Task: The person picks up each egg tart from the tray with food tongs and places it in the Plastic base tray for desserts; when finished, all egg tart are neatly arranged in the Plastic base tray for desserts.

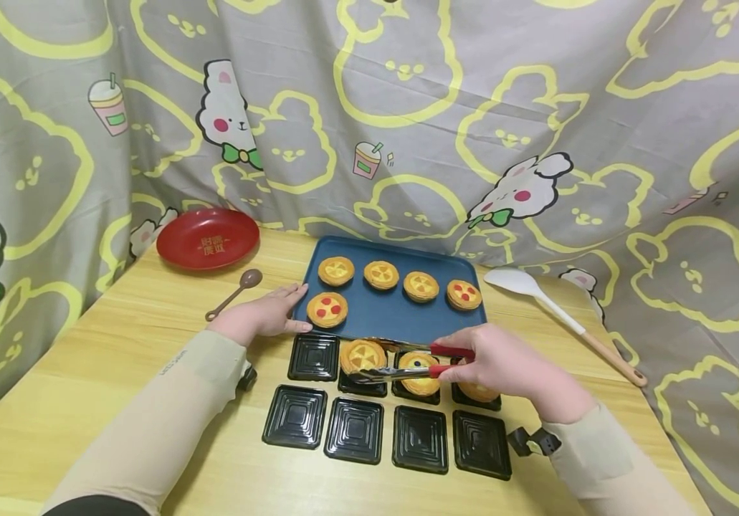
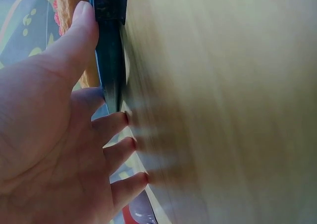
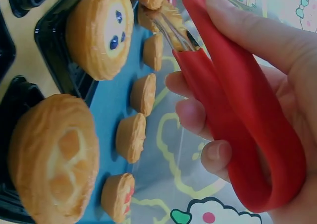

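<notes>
My right hand (image 1: 494, 358) grips red-handled metal tongs (image 3: 242, 105). The tong ends flank an egg tart with yellow fruit pieces (image 1: 364, 354) over the second black square holder (image 1: 363, 388) of the far row. Beside it, a tart with blueberries (image 3: 99, 33) sits in its own holder, and another tart (image 3: 54, 159) is partly hidden under the right hand in the head view. My left hand (image 1: 269, 313) rests at the blue tray's (image 1: 395, 315) near left corner, thumb against the rim and fingers extended along the left side. Several tarts lie on this tray, including one with red berries (image 1: 327, 310).
A bare black holder (image 1: 314, 357) stands left of the tart; a row of several more (image 1: 354, 430) lies nearer. A red plate (image 1: 208, 240) and brown spoon (image 1: 234, 294) are left of the tray. A white spatula with a wooden handle (image 1: 565, 319) lies right.
</notes>
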The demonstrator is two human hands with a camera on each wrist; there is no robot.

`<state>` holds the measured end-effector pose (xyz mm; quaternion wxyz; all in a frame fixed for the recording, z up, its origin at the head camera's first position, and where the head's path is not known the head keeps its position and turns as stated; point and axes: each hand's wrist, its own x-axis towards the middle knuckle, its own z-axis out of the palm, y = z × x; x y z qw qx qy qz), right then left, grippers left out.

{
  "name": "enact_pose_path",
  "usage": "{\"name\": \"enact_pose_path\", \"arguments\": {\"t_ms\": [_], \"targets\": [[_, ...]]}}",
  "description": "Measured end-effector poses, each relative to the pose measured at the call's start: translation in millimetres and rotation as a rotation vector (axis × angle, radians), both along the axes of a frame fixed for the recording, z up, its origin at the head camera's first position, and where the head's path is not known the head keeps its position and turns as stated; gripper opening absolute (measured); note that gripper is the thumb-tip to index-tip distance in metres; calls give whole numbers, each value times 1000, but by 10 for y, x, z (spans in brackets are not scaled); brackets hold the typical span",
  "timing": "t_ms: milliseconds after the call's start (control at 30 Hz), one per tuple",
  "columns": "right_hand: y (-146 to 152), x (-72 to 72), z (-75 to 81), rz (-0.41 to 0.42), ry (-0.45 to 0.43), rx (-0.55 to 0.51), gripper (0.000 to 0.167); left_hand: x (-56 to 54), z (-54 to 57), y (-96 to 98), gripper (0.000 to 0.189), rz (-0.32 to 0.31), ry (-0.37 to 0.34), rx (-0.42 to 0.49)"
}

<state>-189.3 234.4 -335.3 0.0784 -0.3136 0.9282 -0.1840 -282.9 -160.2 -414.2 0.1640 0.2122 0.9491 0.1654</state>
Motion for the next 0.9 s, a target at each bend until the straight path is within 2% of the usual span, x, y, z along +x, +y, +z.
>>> {"name": "enact_pose_path", "arguments": {"t_ms": [333,500,700,900], "targets": [[7,28,-100,-2,38,31,54,-2,-2,0,97,10,-7,-1],[4,11,-42,-4,40,0,63,18,0,2,96,16,-12,-2],[-72,-118,124,-30,79,-98,65,22,4,-7,96,18,-11,1],[-263,-286,175,-109,134,-8,73,7,-4,-5,96,12,-4,6]]}}
